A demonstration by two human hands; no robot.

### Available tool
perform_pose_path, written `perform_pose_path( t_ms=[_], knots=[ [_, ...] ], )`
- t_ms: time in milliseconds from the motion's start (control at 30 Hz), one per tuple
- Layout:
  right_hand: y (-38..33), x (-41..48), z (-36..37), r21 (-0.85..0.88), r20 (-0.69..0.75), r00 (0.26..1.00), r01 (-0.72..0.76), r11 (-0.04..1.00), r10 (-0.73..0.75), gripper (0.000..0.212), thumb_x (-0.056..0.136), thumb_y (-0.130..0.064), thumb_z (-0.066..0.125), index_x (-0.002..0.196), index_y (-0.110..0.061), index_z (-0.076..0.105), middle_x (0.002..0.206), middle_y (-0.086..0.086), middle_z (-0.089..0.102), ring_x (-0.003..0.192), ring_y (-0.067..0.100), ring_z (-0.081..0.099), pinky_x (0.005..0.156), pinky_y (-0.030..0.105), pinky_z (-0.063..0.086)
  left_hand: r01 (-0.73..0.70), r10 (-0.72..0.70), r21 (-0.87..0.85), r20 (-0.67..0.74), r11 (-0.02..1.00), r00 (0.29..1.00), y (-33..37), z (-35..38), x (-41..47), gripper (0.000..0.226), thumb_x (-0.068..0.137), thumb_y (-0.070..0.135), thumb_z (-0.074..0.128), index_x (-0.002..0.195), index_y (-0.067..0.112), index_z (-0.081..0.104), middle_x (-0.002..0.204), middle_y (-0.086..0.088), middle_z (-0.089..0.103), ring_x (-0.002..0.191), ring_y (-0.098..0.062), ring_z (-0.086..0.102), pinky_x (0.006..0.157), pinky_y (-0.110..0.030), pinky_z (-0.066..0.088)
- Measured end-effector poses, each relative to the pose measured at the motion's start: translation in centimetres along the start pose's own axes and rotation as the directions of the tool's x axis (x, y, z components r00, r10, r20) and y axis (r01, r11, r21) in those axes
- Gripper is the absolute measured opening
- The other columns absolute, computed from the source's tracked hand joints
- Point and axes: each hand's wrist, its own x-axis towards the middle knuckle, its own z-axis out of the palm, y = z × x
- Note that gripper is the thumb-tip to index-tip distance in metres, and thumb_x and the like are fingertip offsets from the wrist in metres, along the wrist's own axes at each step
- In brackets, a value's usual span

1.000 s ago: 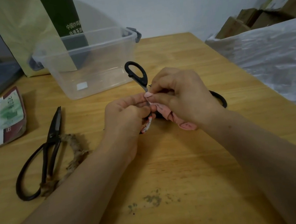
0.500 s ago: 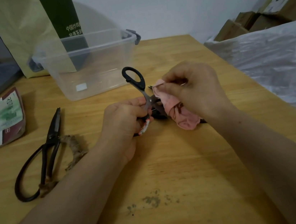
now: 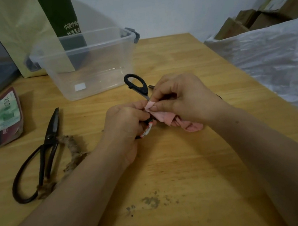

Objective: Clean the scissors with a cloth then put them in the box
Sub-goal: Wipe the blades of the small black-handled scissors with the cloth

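Holding: the left hand (image 3: 126, 119) curls around the lower part of the small black-handled scissors (image 3: 135, 83) at frame centre.
Wiping hand: the right hand (image 3: 184, 98) pinches a fold of pink cloth (image 3: 163, 115) against the metal just below the handle loop, thumb and forefinger closed on it.
Scissors: one black loop stands up toward the top of the frame; the rest is hidden by the two hands.
Cloth tail: a bunched end hangs under the right hand, down at the table (image 3: 170, 167).
Box: the clear plastic box (image 3: 91, 73), with no lid on, sits upper centre, its near wall close behind the loop.
Left side: old dark scissors (image 3: 48, 145) lie flat at middle left with a frayed rope (image 3: 73, 149) beside them, near the left forearm; a packet (image 3: 2, 117) lies at the left edge.
Edges: the table's right edge runs diagonally from upper centre to lower right, with white plastic sheeting (image 3: 270, 62) beyond it; a paper bag (image 3: 20, 35) stands behind the box.
Open room: bare wood spreads between the forearms, marked by dark smudges (image 3: 152, 201), and another bare stretch lies right of the box.
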Motion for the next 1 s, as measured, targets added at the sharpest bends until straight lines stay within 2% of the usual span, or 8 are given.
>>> perform_pose_path(
  t_ms=[167,233,367,533,733,833,900,1000],
  knots=[
    [0.1,-0.3,-1.2,-0.145,0.136,0.982,-0.108,0.983,0.128,0.007,0.078,-0.018,0.076,0.084,-0.018,0.075,0.089,-0.003,0.067,0.085,0.014,0.063,0.081,0.034,0.055,0.033,-0.033,0.001,-0.073,0.999,0.997,-0.2,-0.2,0.3,0.026,0.081,-0.018,0.046,0.081,0.0,0.064,0.077,-0.017,0.066,0.059,-0.017,0.062,0.047,-0.016,0.052],
    [0.4,-0.5,-1.7,-0.165,0.06,0.987,-0.14,0.976,0.152,0.003,0.079,-0.022,0.075,0.08,-0.021,0.073,0.085,-0.005,0.067,0.083,0.011,0.063,0.076,0.027,0.053,0.013,-0.015,-0.032,-0.07,0.999,0.997,-0.1,-0.2,0.5,0.026,0.082,-0.018,0.045,0.084,0.0,0.063,0.077,-0.016,0.065,0.052,-0.011,0.061,0.047,-0.016,0.051],
    [-0.3,-0.6,-1.3,0.111,-0.173,0.978,-0.098,0.989,0.116,0.015,0.079,-0.018,0.075,0.072,-0.03,0.068,0.079,-0.013,0.064,0.078,0.002,0.061,0.071,0.018,0.051,-0.018,0.018,-0.02,-0.015,1.0,1.0,-0.1,-0.1,0.4,0.027,0.083,-0.017,0.044,0.094,-0.003,0.064,0.078,-0.015,0.066,0.057,-0.012,0.061,0.055,-0.02,0.053],
    [-0.5,-0.4,0.0,-0.08,-0.014,0.998,-0.059,0.995,0.058,0.008,0.076,-0.02,0.077,0.083,-0.017,0.076,0.089,-0.002,0.066,0.087,0.017,0.063,0.082,0.04,0.052,-0.026,0.024,-0.033,-0.081,0.999,0.996,-0.1,-0.2,0.3,0.026,0.081,-0.019,0.045,0.079,0.0,0.063,0.059,-0.009,0.067,0.05,-0.014,0.064,0.046,-0.018,0.05],
    [-0.2,-0.6,-1.3,-0.174,-0.005,0.971,-0.236,0.956,0.239,0.012,0.077,-0.024,0.077,0.081,-0.013,0.074,0.084,0.002,0.069,0.084,0.018,0.064,0.077,0.036,0.055,0.017,-0.023,-0.057,-0.115,0.998,0.993,0.2,-0.1,0.4,0.024,0.082,-0.017,0.046,0.08,0.001,0.063,0.073,-0.014,0.064,0.057,-0.014,0.061,0.049,-0.018,0.053],
    [-0.1,-0.6,-1.8,0.084,-0.16,0.93,-0.322,0.943,0.332,0.011,0.078,-0.024,0.077,0.08,-0.014,0.073,0.079,0.002,0.07,0.078,0.016,0.066,0.068,0.031,0.055,-0.027,0.019,-0.071,-0.105,0.997,0.994,0.1,-0.2,0.4,0.013,0.084,-0.008,0.053,0.084,-0.002,0.064,0.068,-0.011,0.062,0.054,-0.013,0.059,0.051,-0.02,0.053],
    [-0.4,-0.5,-1.7,0.288,-0.129,0.905,-0.356,0.889,0.405,0.009,0.075,-0.021,0.079,0.078,-0.015,0.071,0.075,0.002,0.07,0.072,0.014,0.067,0.062,0.026,0.056,-0.064,0.06,-0.042,-0.093,0.997,0.994,-0.1,-0.3,0.4,0.009,0.085,-0.001,0.059,0.09,-0.004,0.066,0.064,-0.01,0.063,0.054,-0.013,0.058,0.05,-0.02,0.051],
    [-0.4,-0.4,-0.7,0.296,-0.049,0.915,-0.37,0.88,0.401,0.011,0.071,-0.017,0.081,0.077,-0.015,0.073,0.078,0.002,0.072,0.075,0.014,0.069,0.07,0.03,0.058,-0.105,0.102,-0.034,-0.081,0.994,0.991,-0.1,-0.3,0.3,0.009,0.085,-0.001,0.06,0.09,-0.002,0.068,0.064,-0.008,0.067,0.055,-0.011,0.06,0.051,-0.019,0.051]
  ],
)
